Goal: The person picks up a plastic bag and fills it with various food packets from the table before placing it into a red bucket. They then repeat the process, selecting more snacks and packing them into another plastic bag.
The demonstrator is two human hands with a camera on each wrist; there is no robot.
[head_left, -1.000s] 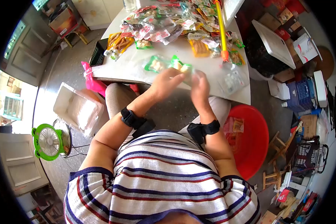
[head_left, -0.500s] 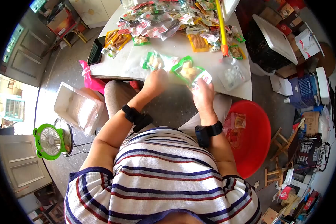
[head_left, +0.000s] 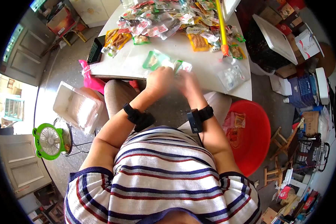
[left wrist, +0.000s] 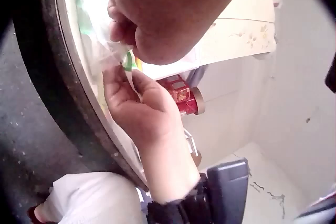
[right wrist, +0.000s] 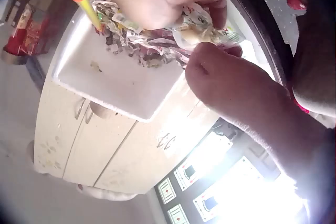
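Note:
In the head view my left hand (head_left: 159, 80) and right hand (head_left: 188, 83) are close together over the table's near edge. A clear food packet with green edging (head_left: 183, 66) shows just above the right fingers. In the left wrist view the right hand (left wrist: 144, 108) pinches this packet (left wrist: 128, 62) between thumb and fingers. The left hand (left wrist: 157, 24) has its fingers curled at the same plastic. Pale food shows inside the packet (right wrist: 197, 36) in the right wrist view. Beyond the left hand a second green-edged packet (head_left: 153, 60) lies on the white table (head_left: 138, 67).
Many sealed food packets (head_left: 156, 24) are heaped at the table's back, beside a yellow stick (head_left: 222, 30) with an orange end. A clear bag (head_left: 232, 76) lies at right. Below stand a red tub (head_left: 252, 138) and a white foam box (head_left: 76, 106).
The right hand went right with the green-edged packet spread out, then came back left beside the left hand. The left hand has moved slightly right.

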